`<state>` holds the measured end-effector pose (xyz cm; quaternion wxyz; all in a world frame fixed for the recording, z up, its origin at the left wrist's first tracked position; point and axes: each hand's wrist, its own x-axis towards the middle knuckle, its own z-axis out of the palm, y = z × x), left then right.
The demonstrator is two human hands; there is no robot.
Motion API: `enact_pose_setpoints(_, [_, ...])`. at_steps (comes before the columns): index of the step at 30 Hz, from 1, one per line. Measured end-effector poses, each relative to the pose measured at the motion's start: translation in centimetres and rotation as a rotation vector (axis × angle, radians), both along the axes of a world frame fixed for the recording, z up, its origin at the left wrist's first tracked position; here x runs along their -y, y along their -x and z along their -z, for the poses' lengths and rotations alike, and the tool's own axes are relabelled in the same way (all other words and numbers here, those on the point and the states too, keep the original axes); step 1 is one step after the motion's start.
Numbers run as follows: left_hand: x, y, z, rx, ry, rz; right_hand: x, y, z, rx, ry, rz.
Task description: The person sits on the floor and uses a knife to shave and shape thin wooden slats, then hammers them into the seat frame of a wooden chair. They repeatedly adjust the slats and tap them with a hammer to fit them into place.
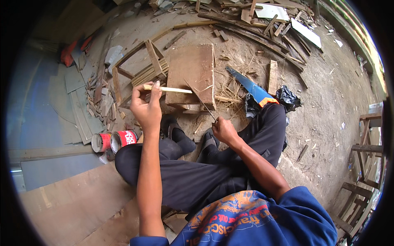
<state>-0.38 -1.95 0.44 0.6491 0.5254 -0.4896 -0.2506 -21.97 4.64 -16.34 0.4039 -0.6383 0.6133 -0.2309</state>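
Note:
My left hand [147,108] is closed around one end of a pale, thin wooden strip [175,89], thumb on top. The strip points right, above a brown wooden block [190,65] on the ground. In my right hand [225,131] is a knife with a long narrow blade [201,100], its handle mostly hidden by my fingers. The blade slants up and left, and its upper part lies close to the strip's free end. I cannot tell whether blade and strip touch.
Right of the block, a saw [249,87] with a blue blade and orange handle leans by my knee, near shavings and black plastic [288,97]. Two red cans [124,138] stand by my left knee. A wooden frame [135,57] and scrap boards [250,39] lie beyond.

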Motion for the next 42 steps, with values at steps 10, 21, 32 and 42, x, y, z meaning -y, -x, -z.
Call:
enact_pose_setpoints(10, [-0.8, -1.0, 0.3, -0.034, -0.006, -0.046, -0.6, -1.6, -1.5, 0.033, -0.022, 0.071])
enact_pose_setpoints(21, [-0.2, -0.6, 0.6, -0.004, 0.005, -0.054, -2.2, -0.4, 1.5, 0.012, -0.002, 0.036])
enact_pose_setpoints(32, [-0.1, -5.7, -5.0, -0.138, 0.146, -0.287, 2.1, 6.4, -0.9, 0.094, 0.160, 0.341])
enact_pose_setpoints(42, [0.1, -6.1, -7.6, -0.205, 0.261, -0.348, 2.4, 1.2, -0.7, 0.004, -0.012, -0.161])
